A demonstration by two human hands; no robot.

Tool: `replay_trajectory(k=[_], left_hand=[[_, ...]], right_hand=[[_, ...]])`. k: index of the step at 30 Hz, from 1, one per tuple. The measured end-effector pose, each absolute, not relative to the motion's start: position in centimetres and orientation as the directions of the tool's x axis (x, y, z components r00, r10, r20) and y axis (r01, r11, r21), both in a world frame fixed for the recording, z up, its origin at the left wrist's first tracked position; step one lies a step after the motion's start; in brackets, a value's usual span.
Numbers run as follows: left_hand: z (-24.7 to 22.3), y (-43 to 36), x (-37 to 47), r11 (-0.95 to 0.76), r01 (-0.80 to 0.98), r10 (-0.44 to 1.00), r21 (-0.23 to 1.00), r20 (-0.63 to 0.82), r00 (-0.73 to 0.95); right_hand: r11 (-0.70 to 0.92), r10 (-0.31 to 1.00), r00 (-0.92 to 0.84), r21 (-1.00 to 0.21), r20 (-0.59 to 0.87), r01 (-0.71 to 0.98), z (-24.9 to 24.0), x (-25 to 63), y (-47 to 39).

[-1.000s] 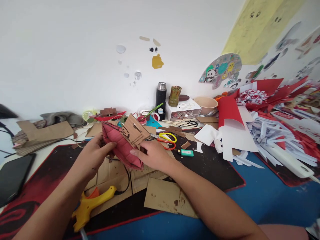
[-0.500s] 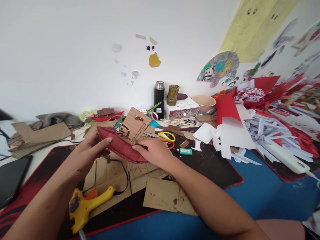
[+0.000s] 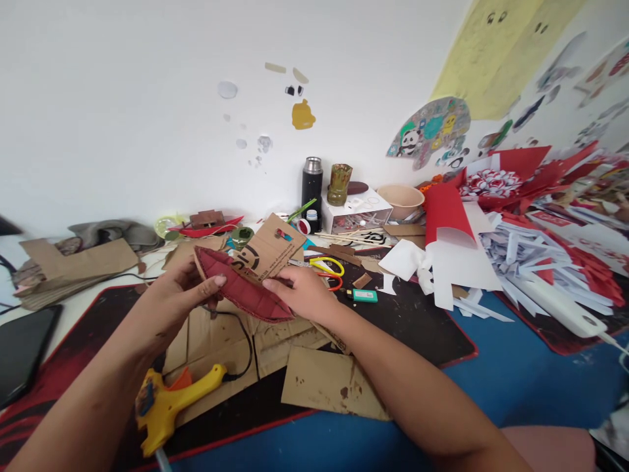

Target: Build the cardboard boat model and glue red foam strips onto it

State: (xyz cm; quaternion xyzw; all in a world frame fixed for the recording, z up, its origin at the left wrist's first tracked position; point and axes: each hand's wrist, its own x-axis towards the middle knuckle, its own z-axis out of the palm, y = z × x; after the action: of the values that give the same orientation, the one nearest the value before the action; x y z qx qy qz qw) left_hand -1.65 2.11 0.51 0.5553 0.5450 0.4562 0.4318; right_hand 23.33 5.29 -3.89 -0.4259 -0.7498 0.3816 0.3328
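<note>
Grip: While your left hand (image 3: 196,288) pinches the left end of the dark-red piece (image 3: 238,282), your right hand (image 3: 302,294) grasps the printed cardboard (image 3: 275,248) against it.
Dark-red piece: in your hands, tilted, at eight o'clock from the head view's centre.
Around it: glue gun (image 3: 171,401) at seven o'clock, scissors (image 3: 334,265) at three, flask (image 3: 312,187) at one.

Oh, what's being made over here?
The left hand holds a dark red, boat-shaped piece, while the right hand holds a printed cardboard piece against it. A yellow glue gun lies nearby on the desk. What it will become, I can't tell.
</note>
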Motion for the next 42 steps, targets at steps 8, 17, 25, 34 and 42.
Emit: replay_trajectory(k=[8,17,25,34,42], left_hand=[[0.0,2.1,-1.7,-0.052,0.209,0.999,0.977,0.052,0.005],[-0.2,2.1,-1.2,-0.036,0.17,0.997,0.985,0.046,-0.055],[-0.7,2.3,-0.7,-0.005,0.106,0.996,0.994,0.015,-0.092],[-0.9,2.4,-0.1,-0.011,0.068,0.99,0.998,0.021,-0.14],[-1.3,2.5,-0.3,-0.009,0.065,0.986,0.998,0.02,-0.164]], right_hand=[[0.31,0.914,-0.354,-0.906,0.2,0.287,-4.6,23.1,5.6],[0.275,0.933,-0.305,-0.926,0.192,0.259,-5.8,23.2,6.5],[0.306,0.921,-0.318,-0.925,0.226,0.227,-6.0,23.3,6.7],[0.305,0.923,-0.307,-0.928,0.233,0.215,-6.4,23.2,6.8],[0.312,0.922,-0.309,-0.921,0.233,0.234,-6.1,23.2,6.8]])
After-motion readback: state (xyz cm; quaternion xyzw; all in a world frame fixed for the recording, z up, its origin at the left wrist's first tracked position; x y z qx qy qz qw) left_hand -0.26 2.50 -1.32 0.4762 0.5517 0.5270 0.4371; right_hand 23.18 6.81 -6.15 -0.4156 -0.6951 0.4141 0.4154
